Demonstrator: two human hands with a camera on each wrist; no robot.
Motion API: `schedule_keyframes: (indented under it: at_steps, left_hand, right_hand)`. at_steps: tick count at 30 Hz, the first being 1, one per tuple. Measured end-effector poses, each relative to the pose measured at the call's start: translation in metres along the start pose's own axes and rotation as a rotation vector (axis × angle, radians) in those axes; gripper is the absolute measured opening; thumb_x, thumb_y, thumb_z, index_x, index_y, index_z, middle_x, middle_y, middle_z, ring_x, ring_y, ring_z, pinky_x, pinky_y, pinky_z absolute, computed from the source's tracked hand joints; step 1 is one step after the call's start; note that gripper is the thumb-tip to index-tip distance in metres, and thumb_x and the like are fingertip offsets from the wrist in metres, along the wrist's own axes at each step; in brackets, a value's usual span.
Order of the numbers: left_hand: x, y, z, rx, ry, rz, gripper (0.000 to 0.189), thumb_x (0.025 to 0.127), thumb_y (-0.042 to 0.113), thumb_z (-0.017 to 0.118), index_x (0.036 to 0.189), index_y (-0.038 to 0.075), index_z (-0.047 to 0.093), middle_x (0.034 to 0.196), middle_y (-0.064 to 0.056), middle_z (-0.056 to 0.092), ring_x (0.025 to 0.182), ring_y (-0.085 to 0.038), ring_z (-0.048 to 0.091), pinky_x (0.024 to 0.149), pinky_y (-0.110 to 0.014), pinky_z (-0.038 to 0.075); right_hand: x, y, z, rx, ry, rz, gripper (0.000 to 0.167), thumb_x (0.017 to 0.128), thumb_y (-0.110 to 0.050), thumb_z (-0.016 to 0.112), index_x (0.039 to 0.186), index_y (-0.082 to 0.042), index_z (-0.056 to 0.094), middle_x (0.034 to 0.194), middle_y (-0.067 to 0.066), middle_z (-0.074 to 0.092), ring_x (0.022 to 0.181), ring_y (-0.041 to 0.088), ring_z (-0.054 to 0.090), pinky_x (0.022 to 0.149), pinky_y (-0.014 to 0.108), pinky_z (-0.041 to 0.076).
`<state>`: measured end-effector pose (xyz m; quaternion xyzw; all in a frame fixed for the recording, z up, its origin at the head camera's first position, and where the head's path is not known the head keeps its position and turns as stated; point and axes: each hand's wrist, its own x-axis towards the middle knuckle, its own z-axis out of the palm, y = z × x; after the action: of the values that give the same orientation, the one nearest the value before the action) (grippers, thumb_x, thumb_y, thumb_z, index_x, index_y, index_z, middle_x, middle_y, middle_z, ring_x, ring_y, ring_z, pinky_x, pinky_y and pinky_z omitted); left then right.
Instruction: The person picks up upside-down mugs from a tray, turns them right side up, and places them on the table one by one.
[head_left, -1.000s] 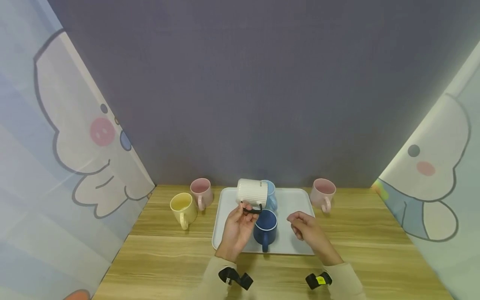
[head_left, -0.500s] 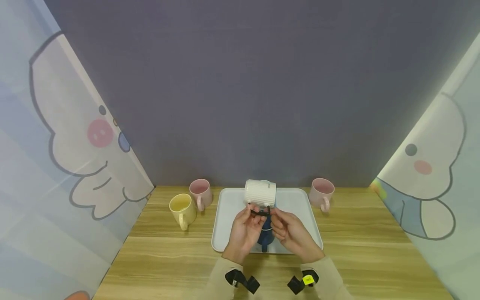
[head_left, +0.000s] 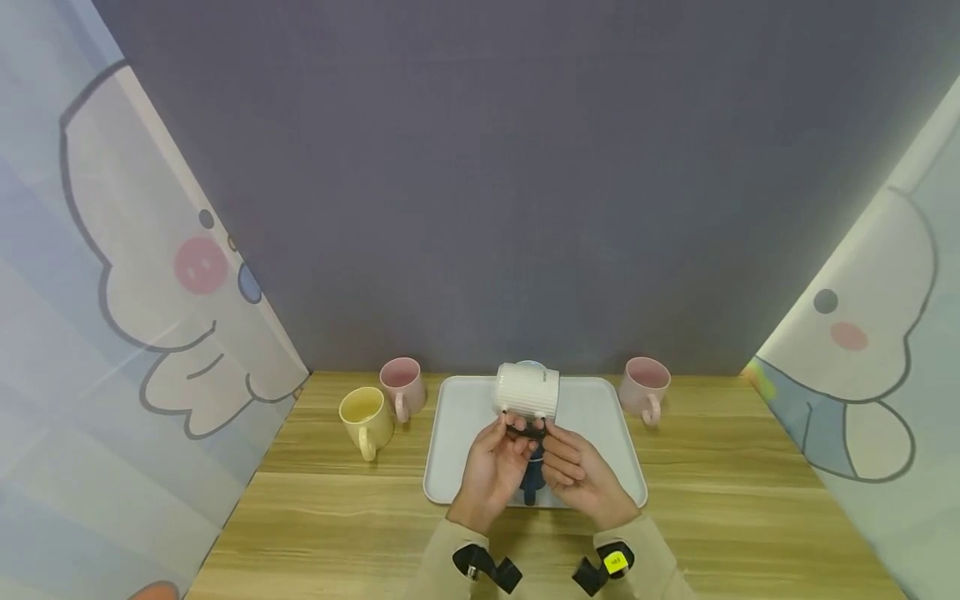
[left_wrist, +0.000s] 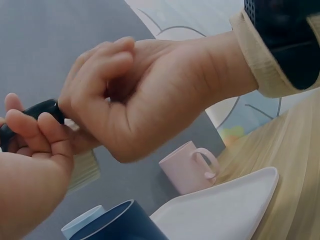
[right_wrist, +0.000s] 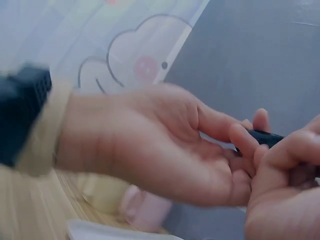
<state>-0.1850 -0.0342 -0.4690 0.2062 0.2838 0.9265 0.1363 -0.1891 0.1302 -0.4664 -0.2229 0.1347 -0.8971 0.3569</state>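
Note:
A white ribbed mug (head_left: pixel 527 390) with a black handle is held on its side above the tray, handle toward me. My left hand (head_left: pixel 489 475) grips the handle with curled fingers. At the handle's right end, my right hand (head_left: pixel 585 477) pinches with thumb and forefinger, its other fingers curled in. In the left wrist view, the black handle (left_wrist: pixel 44 109) shows between the fingertips of both hands. Below the hands, a dark blue mug (head_left: pixel 532 490) stands on the tray, partly hidden. Behind the white mug, only the rim of a light blue mug (head_left: pixel 532 364) shows.
The white tray (head_left: pixel 457 450) lies on the wooden table (head_left: pixel 337 517). Left of it stand a yellow mug (head_left: pixel 367 419) and a pink mug (head_left: pixel 403 386). Another pink mug (head_left: pixel 645 387) stands at its right back corner. A grey wall (head_left: pixel 480 208) rises behind.
The white mug has moved right and slightly nearer in my left hand. My right hand has come in from the right and taken hold of the handle's right end.

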Motion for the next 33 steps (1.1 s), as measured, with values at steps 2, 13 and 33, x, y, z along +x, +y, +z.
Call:
schedule_keyframes:
  at_steps: [2,13,33]
  left_hand:
    - [-0.001,0.002,0.001,0.003,-0.026,-0.024,0.046,0.114,0.020,0.016,0.101,0.019,0.060,0.100,0.012,0.067,0.077,-0.002,0.052,0.082,-0.022,0.044]
    - [-0.005,0.002,-0.010,0.382,0.182,-0.181,0.031,0.111,0.027,0.040,0.097,0.017,0.066,0.085,0.009,0.064,0.067,-0.004,0.048,0.068,-0.022,0.041]
    - [-0.043,0.057,-0.110,1.933,0.716,0.054,0.013,0.082,0.001,0.072,0.094,-0.002,0.067,0.086,-0.018,0.066,0.084,-0.037,0.065,0.072,-0.051,0.053]
  right_hand:
    - [0.000,0.003,0.000,0.081,-0.072,0.001,0.050,0.114,-0.025,0.010,0.107,-0.009,0.057,0.058,-0.010,0.019,0.043,0.003,0.015,0.047,0.015,0.012]
    - [0.001,0.009,0.002,0.030,-0.217,-0.071,0.049,0.113,-0.029,0.006,0.115,-0.010,0.052,0.062,-0.008,0.023,0.044,0.003,0.018,0.048,0.017,0.014]
    - [-0.085,-0.048,-0.019,-0.688,0.239,-0.283,0.043,0.114,-0.019,0.010,0.102,-0.013,0.050,0.060,0.006,0.015,0.044,0.019,0.009,0.041,0.032,0.002]
